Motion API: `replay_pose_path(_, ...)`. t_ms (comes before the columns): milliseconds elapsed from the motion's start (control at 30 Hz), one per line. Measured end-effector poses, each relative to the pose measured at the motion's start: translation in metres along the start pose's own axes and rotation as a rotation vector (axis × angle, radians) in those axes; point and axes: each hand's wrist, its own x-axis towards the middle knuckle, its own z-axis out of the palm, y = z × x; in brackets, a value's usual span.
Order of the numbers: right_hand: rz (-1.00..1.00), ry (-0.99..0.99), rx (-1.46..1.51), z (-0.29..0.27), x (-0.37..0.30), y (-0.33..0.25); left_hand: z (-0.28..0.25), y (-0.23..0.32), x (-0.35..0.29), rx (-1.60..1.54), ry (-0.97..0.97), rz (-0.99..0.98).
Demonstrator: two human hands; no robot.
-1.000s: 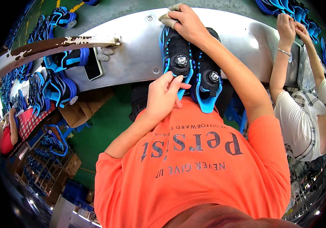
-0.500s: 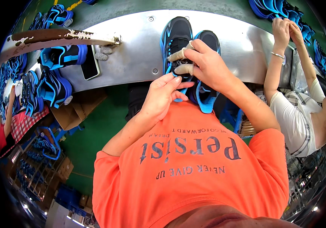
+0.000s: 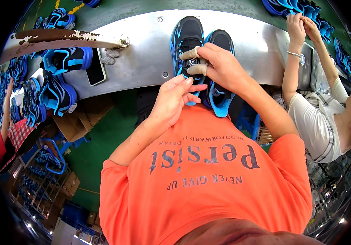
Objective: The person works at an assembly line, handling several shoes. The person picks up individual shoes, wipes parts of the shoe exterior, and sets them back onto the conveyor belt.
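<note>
Two black and blue sneakers stand side by side on the metal bench, toes away from me: the left sneaker (image 3: 188,30) and the right sneaker (image 3: 221,38). My right hand (image 3: 224,67) reaches over the left sneaker, with beige covers on its thumb and forefinger. Those fingertips close around a small round dark piece (image 3: 192,62) with a pale mark, over the laces. Just nearer to me, my left hand (image 3: 171,98) pinches at the left sneaker's ankle opening with thumb and forefinger, other fingers loosely bent. What lies in that pinch is hidden.
On the metal bench (image 3: 142,61) are a phone (image 3: 96,71), grey lumps (image 3: 108,60) and more sneakers (image 3: 57,96) at left. A worn curved bar (image 3: 61,38) crosses above. A co-worker (image 3: 318,118) works at right, another person (image 3: 3,134) at far left. Below stands a cardboard box (image 3: 81,120).
My right fingers have drawn together around the round dark piece, which shows more plainly now. My left hand has shifted slightly, still by the left sneaker's opening. The view has moved a little.
</note>
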Motion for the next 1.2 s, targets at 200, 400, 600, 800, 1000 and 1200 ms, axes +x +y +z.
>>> replay_pose_path(200, 0.099, -0.137, 0.036, -0.036, 0.018, 0.013, -0.007, 0.038, -0.016, 0.492, -0.016, -0.083)
replay_pose_path(400, -0.073, 0.017, -0.181, -0.003, -0.004, 0.012, 0.015, 0.07, 0.023, 1.687, 0.051, 0.406)
replay_pose_path(600, 0.008, 0.072, -0.184, 0.008, -0.007, 0.013, 0.025, 0.085, 0.056, 1.905, -0.159, 0.313)
replay_pose_path(800, 0.013, 0.055, -0.129, 0.011, -0.008, 0.016, 0.011, 0.074, 0.047, 1.875, -0.172, 0.617)
replay_pose_path(1000, -0.061, -0.03, 0.118, -0.007, -0.005, 0.018, -0.007, 0.052, 0.022, 1.371, 0.078, 0.52)
replay_pose_path(1200, -0.111, -0.053, 0.017, -0.008, 0.002, 0.011, -0.016, 0.038, -0.008, 0.724, 0.053, -0.073)
